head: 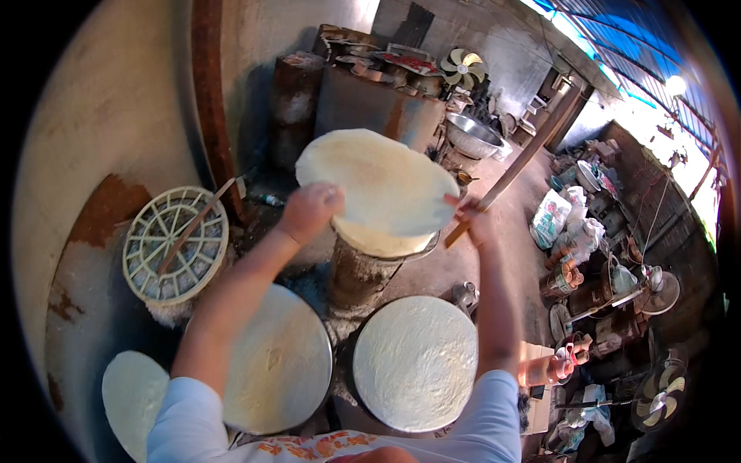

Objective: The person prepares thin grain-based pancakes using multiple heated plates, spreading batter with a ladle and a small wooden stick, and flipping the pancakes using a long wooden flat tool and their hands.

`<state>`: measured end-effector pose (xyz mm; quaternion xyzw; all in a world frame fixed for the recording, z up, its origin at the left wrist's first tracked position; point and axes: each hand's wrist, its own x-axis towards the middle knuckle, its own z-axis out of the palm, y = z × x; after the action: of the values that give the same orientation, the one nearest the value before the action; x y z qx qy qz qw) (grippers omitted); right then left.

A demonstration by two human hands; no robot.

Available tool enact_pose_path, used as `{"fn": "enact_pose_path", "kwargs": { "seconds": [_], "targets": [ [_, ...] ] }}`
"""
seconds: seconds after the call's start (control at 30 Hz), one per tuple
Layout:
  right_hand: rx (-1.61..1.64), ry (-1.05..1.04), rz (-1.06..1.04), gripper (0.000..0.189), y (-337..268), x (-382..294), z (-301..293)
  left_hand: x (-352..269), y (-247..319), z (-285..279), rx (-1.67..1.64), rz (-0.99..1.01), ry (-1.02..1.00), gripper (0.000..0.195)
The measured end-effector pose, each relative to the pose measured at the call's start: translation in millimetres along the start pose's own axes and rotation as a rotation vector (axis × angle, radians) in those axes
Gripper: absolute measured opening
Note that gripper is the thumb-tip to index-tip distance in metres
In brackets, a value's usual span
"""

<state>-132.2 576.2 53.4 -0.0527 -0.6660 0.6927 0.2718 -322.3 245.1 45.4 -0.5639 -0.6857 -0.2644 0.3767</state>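
Note:
A large, thin, pale round flatbread (370,173) is held up in front of me, above a stack of similar sheets (388,246) on a cylindrical stand (359,283). My left hand (312,211) grips its near left edge, slightly blurred. At the right edge, my right hand (476,219) grasps a long wooden stick (521,159), with its fingers close to the sheet; whether they pinch it is unclear. Closer to me are two round griddles: the left griddle (278,359) has a thin pale layer, partly behind my left forearm, and the right griddle (415,363) a rougher pale layer.
On the left, a wooden strip (197,226) lies across a round spoked cover (173,249). Another pale disc (136,399) sits lower left. A metal basin (473,136) and a fan (462,68) stand farther back. Plastic bags (550,217) and clutter line the right side.

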Motion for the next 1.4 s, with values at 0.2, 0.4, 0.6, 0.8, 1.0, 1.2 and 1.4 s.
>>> {"fn": "enact_pose_path", "kwargs": {
  "seconds": [0.2,0.4,0.6,0.8,1.0,1.2,1.4],
  "targets": [
    [-0.350,0.484,0.168,0.024,194,0,-51,-91,7,79,0.075,-0.106,-0.452,0.031],
    [-0.044,0.502,0.241,0.047,217,-14,-55,-177,-20,-71,0.112,-0.454,-0.623,0.026],
    [-0.142,0.545,0.305,0.047,221,22,-71,-228,-5,-171,0.378,-0.855,-0.569,0.017],
    [-0.395,0.471,0.117,0.038,278,29,-180,-299,-3,-184,0.350,-1.135,-0.496,0.026],
    [-0.397,0.285,0.525,0.030,213,-79,-54,-345,27,-199,0.232,-1.467,-0.624,0.048],
    [-0.242,0.061,0.591,0.030,111,-189,87,-339,27,-187,0.123,-1.495,-0.483,0.048],
    [-0.126,-0.085,0.555,0.031,101,-211,143,-355,-16,-177,0.129,-1.612,-0.424,0.023]
  ]
}}
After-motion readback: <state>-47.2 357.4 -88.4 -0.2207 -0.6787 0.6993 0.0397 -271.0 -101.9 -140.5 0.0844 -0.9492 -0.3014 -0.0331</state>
